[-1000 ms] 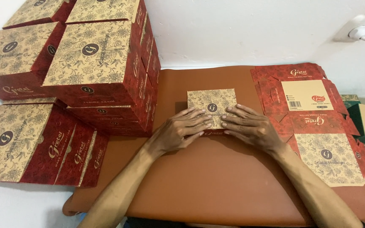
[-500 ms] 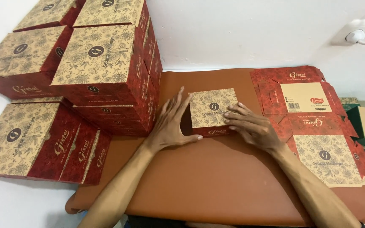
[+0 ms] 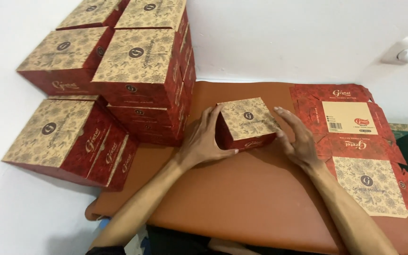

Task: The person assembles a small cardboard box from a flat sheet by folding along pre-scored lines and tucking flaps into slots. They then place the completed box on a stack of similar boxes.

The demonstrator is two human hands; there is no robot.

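Seen from above: small red-and-tan patterned box (image 3: pixel 247 123) standing assembled on a brown padded table (image 3: pixel 242 198), centre of the frame. Left hand (image 3: pixel 204 139) pressed flat against the box's left side, fingers spread and extended, thumb under its front edge. Right hand (image 3: pixel 297 137) open beside the box's right side, fingers wide, probably just touching it. Flat unfolded box blank (image 3: pixel 352 141) lying at the right of the frame, partly under the right wrist. Stack of finished boxes (image 3: pixel 119 80) piled at upper left, against a white wall (image 3: pixel 279 38)
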